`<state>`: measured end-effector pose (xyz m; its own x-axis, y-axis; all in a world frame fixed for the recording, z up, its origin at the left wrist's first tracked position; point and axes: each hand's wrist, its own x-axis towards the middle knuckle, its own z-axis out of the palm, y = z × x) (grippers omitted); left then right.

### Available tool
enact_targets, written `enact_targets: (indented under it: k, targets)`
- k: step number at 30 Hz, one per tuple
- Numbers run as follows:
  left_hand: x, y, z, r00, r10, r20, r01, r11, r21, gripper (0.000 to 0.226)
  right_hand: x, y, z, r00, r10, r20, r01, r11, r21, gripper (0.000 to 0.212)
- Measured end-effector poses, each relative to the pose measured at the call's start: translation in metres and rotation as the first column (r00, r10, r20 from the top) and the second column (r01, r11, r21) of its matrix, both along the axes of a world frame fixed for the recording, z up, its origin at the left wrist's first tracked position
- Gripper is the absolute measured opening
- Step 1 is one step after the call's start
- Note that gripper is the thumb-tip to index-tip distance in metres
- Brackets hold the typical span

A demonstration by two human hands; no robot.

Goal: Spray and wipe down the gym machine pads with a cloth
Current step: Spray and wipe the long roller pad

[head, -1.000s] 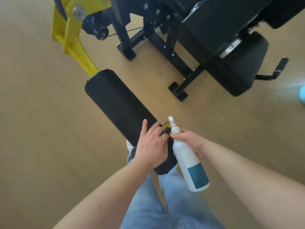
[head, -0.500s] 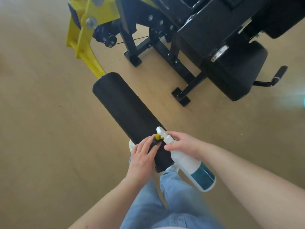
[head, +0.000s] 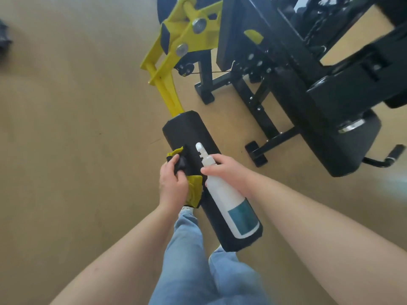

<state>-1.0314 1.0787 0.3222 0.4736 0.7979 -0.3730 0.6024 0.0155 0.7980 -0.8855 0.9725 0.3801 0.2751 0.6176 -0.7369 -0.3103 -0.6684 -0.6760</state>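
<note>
A black cylindrical roller pad (head: 189,130) on a yellow lever arm (head: 167,89) reaches toward me across the middle of the head view. My left hand (head: 172,186) grips a yellow and black cloth (head: 195,190) against the pad's left side. My right hand (head: 229,170) holds a white spray bottle (head: 229,201) with a teal label by its neck. The bottle lies along the top of the pad with its nozzle pointing away from me.
The machine's black frame (head: 259,100) and feet stand on the tan floor to the right. A black seat pad (head: 352,146) with a handle (head: 394,153) is at the far right. My legs in blue jeans (head: 193,271) are below the roller.
My left hand slid from the near end of the roller up along its left side, and the cloth now shows yellow. The bottle moved over the pad, and the view shifted closer.
</note>
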Motion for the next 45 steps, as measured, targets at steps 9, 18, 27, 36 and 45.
enact_targets:
  k: [9,18,27,36,45]
  targets:
    - [0.002,0.059,-0.001,0.990,0.137,0.018,-0.135,0.985,-0.110,0.040,0.003,0.093,-0.008,0.998,-0.043,-0.054,0.042,0.999,-0.014,0.027]
    - [-0.003,0.069,0.002,0.980,0.197,-0.006,-0.196,0.967,-0.161,0.040,-0.008,0.075,-0.021,1.000,-0.026,-0.010,0.025,0.994,-0.102,0.044]
    - [-0.008,0.028,0.020,0.991,0.130,-0.029,-0.133,0.978,-0.161,0.041,-0.024,0.001,-0.013,0.999,0.020,-0.050,-0.028,0.984,-0.177,0.045]
    - [-0.015,-0.029,0.046,0.990,0.136,-0.029,-0.139,0.981,-0.135,0.042,-0.042,-0.077,-0.003,0.992,0.008,-0.126,-0.032,0.981,-0.194,0.042]
    - [-0.030,-0.083,0.063,0.993,0.107,-0.038,-0.111,0.988,-0.105,0.042,-0.052,-0.147,0.008,0.991,0.112,-0.071,-0.124,0.974,-0.188,0.050]
